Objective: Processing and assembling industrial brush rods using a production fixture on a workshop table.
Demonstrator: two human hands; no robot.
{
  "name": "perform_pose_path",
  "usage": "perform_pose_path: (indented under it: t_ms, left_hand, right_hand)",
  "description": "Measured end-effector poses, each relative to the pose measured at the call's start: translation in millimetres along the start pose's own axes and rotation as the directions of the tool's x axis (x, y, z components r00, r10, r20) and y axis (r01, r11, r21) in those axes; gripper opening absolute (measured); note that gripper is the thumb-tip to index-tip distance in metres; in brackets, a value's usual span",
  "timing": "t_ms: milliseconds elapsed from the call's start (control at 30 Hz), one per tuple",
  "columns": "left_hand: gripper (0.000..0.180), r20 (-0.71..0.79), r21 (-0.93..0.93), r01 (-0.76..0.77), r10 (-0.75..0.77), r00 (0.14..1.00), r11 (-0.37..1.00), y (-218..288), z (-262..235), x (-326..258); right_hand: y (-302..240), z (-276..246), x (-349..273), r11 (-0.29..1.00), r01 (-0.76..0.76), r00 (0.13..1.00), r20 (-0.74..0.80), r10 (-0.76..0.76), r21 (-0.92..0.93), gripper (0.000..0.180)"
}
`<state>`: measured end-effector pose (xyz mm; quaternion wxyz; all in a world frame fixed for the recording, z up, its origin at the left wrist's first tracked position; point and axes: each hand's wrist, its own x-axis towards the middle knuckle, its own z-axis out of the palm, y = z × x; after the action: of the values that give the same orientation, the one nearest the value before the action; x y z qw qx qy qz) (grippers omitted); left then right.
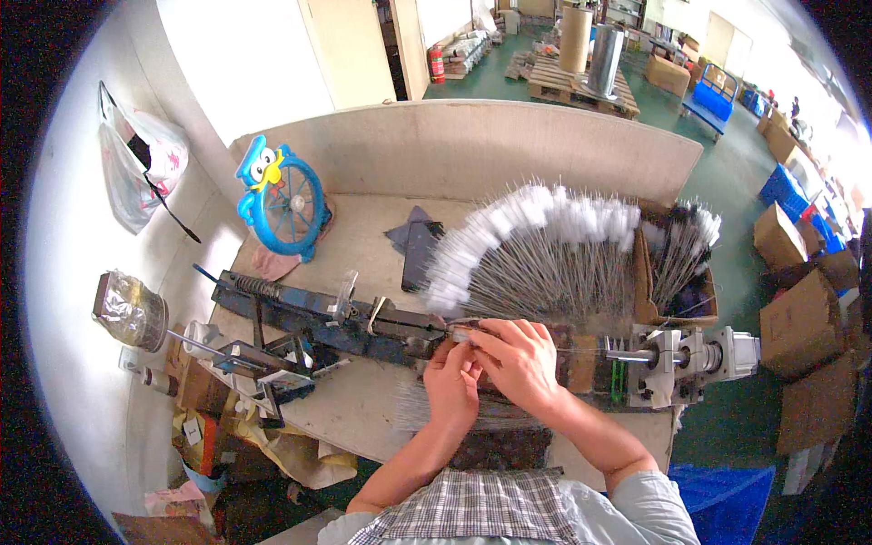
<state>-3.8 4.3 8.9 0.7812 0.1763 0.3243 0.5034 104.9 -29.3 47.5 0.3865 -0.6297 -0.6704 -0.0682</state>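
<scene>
Your left hand (451,380) and right hand (520,361) are bunched together at the near end of the dark metal jig (336,320), fingers pinched on what looks like a thin wire stem (581,351) that runs from the jig's clamp toward the grey motor unit (681,361) on the far right of it; the left hand is closed around the clamp end, the right curled over the top. Judging by the big fan of white-tipped wire brushes (536,259) stacked just behind the jig, many pieces look finished, and the one in your fingers seems only just being set. More dark wires sit in the cardboard box (677,272) beyond the fan. Your knuckles cover the clamp itself, so whether the stem is seated I cannot tell, and the wire is too fine to follow.
</scene>
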Motion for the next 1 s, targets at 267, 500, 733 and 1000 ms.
perform_pose_path:
  t_ms: [267,500,733,1000]
  left_hand:
    - [0.013,0.063,0.006,-0.011,0.01,0.998,1.0,0.4,-2.0,3.1]
    - [0.044,0.006,-0.057,0.065,-0.065,0.998,0.996,9.3,1.4,-4.7]
    - [0.062,0.029,0.078,0.105,-0.107,0.994,0.991,13.7,4.4,-12.8]
    - [0.057,0.051,0.224,0.124,-0.138,0.989,0.967,7.7,-11.3,-24.8]
  right_hand:
    - [-2.0,-13.7,7.6,0.999,0.031,0.999,0.028,-0.031,0.016,0.023]
    - [21.7,-24.3,-5.7,0.995,0.04,0.98,0.2,-0.02,-0.095,0.015]
    - [19.3,-32.2,-11.5,0.994,0.073,0.982,0.182,-0.057,-0.083,0.014]
    - [20.9,-51.7,-6.6,0.991,0.067,0.997,0.021,-0.07,0.118,0.019]
